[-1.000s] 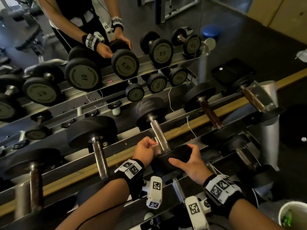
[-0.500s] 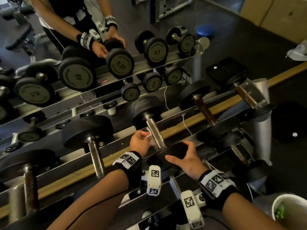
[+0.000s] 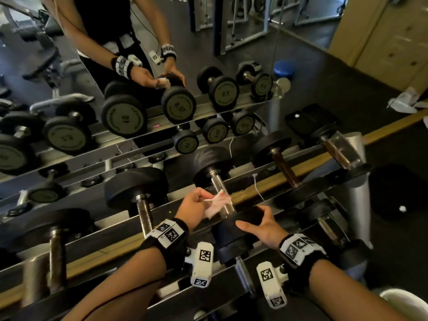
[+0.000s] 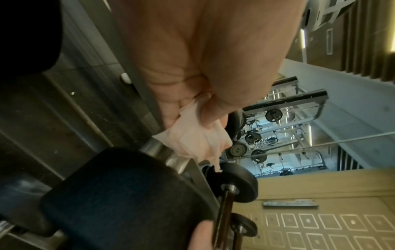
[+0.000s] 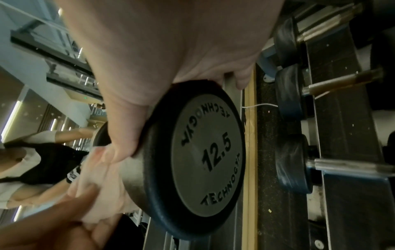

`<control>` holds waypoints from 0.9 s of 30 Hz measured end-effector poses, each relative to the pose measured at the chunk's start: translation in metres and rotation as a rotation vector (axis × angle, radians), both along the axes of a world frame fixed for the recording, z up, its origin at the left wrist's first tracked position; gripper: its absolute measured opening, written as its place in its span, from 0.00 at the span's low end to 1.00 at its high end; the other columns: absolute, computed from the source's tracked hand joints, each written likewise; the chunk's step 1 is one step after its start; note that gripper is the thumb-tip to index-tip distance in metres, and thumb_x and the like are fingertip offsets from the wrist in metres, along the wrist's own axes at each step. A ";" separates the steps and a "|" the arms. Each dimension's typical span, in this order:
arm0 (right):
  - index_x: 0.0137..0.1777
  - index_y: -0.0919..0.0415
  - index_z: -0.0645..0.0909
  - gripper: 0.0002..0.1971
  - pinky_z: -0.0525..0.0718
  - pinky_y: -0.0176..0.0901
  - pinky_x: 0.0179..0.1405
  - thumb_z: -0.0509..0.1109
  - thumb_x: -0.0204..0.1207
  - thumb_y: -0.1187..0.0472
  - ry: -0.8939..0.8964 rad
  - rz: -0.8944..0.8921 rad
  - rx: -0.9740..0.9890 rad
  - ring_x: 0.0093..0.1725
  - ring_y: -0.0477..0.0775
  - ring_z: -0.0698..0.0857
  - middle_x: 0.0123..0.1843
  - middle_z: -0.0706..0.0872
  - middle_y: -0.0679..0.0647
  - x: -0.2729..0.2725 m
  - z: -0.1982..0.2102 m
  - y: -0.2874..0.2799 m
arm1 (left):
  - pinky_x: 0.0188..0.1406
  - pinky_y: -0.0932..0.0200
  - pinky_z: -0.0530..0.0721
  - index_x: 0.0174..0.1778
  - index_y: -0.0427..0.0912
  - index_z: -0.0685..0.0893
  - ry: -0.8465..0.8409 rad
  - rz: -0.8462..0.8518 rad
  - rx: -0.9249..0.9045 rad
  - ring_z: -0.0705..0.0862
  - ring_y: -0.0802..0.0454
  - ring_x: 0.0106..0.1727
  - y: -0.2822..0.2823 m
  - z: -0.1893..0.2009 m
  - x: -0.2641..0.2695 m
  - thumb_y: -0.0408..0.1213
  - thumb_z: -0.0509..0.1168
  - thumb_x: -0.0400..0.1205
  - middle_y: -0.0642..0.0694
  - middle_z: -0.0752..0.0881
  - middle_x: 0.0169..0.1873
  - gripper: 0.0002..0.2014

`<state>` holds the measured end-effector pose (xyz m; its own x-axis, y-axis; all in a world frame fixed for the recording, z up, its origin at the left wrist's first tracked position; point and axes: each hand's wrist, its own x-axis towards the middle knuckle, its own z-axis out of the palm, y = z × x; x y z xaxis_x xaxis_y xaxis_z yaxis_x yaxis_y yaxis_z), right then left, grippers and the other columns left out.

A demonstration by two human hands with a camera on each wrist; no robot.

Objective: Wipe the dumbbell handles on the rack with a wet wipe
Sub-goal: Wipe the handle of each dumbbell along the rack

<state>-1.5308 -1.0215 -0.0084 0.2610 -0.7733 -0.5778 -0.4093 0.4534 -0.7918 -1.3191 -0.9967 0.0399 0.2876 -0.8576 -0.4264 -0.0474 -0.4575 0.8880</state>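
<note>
A 12.5 dumbbell lies across the rack (image 3: 308,179), its chrome handle (image 3: 220,191) running away from me. My left hand (image 3: 195,207) pinches a crumpled white wet wipe (image 3: 216,202) (image 4: 192,137) that lies against the handle's near end. My right hand (image 3: 261,225) grips the rim of the near black head (image 3: 240,230) (image 5: 198,160), thumb on one side and fingers over the top. The right wrist view shows the head's face marked 12.5 and the wipe (image 5: 102,186) beside it.
More dumbbells lie on the rack: one to the left (image 3: 143,205), two with brownish handles to the right (image 3: 284,167). A mirror behind shows my reflection and the rack. A lower tier holds more dumbbells (image 3: 324,225). A white cup (image 3: 407,304) sits at bottom right.
My left hand was closed against the handle with the wipe mostly hidden; now the wipe hangs out, spread over the handle's near end. The right hand stays on the head.
</note>
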 end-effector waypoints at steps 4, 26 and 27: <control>0.80 0.56 0.63 0.45 0.73 0.35 0.62 0.84 0.67 0.52 0.151 0.139 -0.081 0.68 0.53 0.77 0.71 0.75 0.53 0.004 0.031 -0.012 | 0.33 0.58 0.77 0.40 0.39 0.78 0.130 0.085 -0.057 0.78 0.50 0.34 -0.001 0.027 0.009 0.15 0.56 0.82 0.43 0.80 0.34 0.14; 0.52 0.68 0.81 0.09 0.89 0.58 0.53 0.76 0.74 0.69 -0.222 -0.083 -0.286 0.45 0.57 0.89 0.44 0.88 0.62 0.028 0.110 -0.041 | 0.49 0.46 0.85 0.51 0.34 0.80 0.487 0.009 -0.116 0.84 0.40 0.45 -0.032 0.063 -0.027 0.14 0.55 0.81 0.33 0.83 0.47 0.14; 0.52 0.69 0.81 0.09 0.88 0.61 0.55 0.76 0.74 0.71 -0.219 -0.072 -0.281 0.47 0.60 0.88 0.46 0.87 0.63 0.024 0.110 -0.045 | 0.46 0.47 0.84 0.52 0.34 0.80 0.495 0.014 -0.109 0.83 0.41 0.43 -0.035 0.063 -0.031 0.15 0.56 0.82 0.33 0.83 0.46 0.13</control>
<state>-1.5068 -1.0669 0.1011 0.2942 -0.9149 -0.2764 -0.1911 0.2271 -0.9549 -1.3501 -1.0318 0.1030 0.0849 -0.9023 -0.4227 0.3968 -0.3585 0.8450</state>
